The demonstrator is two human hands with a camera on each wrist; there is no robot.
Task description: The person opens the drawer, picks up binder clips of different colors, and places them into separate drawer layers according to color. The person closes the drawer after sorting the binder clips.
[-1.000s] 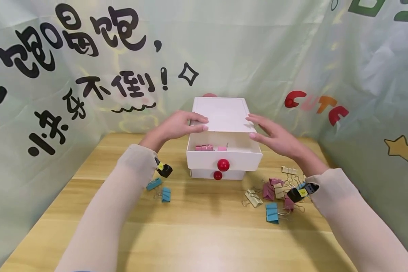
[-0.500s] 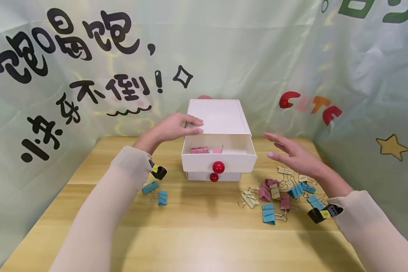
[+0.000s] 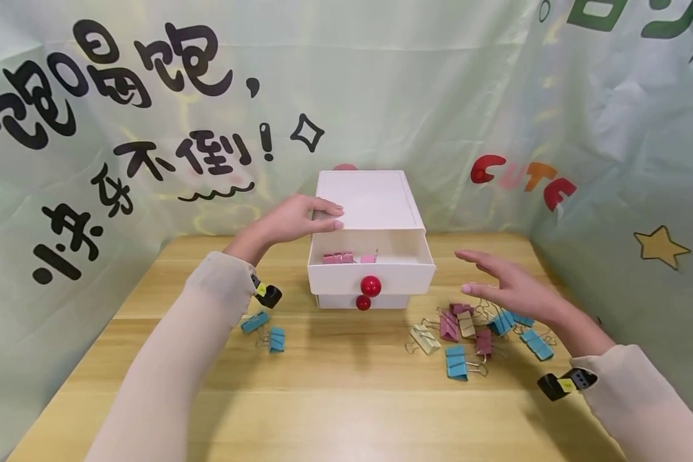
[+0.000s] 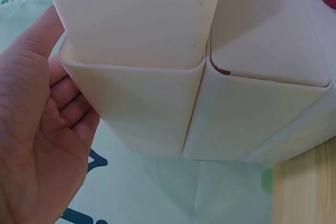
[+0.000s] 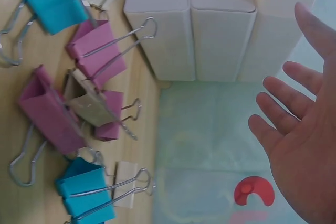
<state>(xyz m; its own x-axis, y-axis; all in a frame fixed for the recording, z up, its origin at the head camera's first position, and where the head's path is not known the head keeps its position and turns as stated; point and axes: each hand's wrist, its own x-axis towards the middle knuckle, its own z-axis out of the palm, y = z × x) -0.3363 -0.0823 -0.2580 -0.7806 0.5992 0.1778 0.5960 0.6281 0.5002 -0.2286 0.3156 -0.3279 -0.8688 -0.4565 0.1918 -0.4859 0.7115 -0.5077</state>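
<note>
A white drawer box (image 3: pixel 369 199) stands at the back of the table, its upper drawer (image 3: pixel 335 280) pulled out. Pink binder clips (image 3: pixel 338 258) lie inside that drawer. My left hand (image 3: pixel 294 219) rests on the box's left top edge, thumb and fingers extended; the left wrist view shows the palm (image 4: pixel 47 135) along the box's side. To the right of the box, my right hand (image 3: pixel 514 287) hovers empty with fingers spread, over a pile of binder clips. Blue (image 3: pixel 456 364), cream (image 3: pixel 425 338) and pink clips (image 5: pixel 50 111) make up the pile, partly hidden beneath the hand.
Two blue binder clips (image 3: pixel 276 339) lie on the wooden table (image 3: pixel 346 410) left of the box. Below the upper drawer is a shut lower drawer (image 3: pixel 389 301) with a red knob. A printed cloth (image 3: pixel 393 102) hangs closely behind and beside the table.
My right hand has left the box's right top edge and moved right and down to above the clip pile. The left hand stays on the box. The head view has shifted slightly.
</note>
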